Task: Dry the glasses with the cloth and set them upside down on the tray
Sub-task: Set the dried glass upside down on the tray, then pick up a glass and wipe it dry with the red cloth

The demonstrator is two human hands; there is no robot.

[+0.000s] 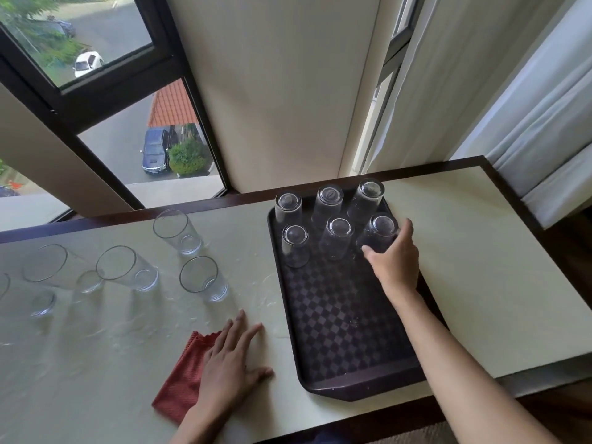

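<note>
**Head view.** The right hand (395, 261) reaches over the tray (346, 331) and closes its grip round the sixth glass (379, 233), thumb and fingers curled about its wall, at the right end of the nearer row. This glass stands mouth down and base up, presumably so that leftover water can drain. Whether its rim is fully seated on the tray or sits just above it cannot be told.

Five inverted glasses (328, 203) fill the rest of two rows of three at the far end of the tray. They are packed close, apparently to leave the patterned near half free for those to come.

The left hand (230, 360) lies flat with fingers straight and spread, its grip wide and holding nothing. Its palm rests on the red cloth (179, 386), which lies on the surface (464, 251) just left of the tray, within reach for the next glass.

The upright glasses (203, 280) stand mouth up on the left part of the surface, well apart from the tray, and are judged not yet dried. Wet streaks show on the surface around them.

**Hard to make out.**
- The glass is transparent, so outlines blend.
- The leftmost upright glasses are blurred and one is cut off by the frame edge, so their count is uncertain.
- Part of the cloth is hidden beneath the left hand and wrist.
- Some right-hand fingertips are hidden behind the sixth glass.
</note>
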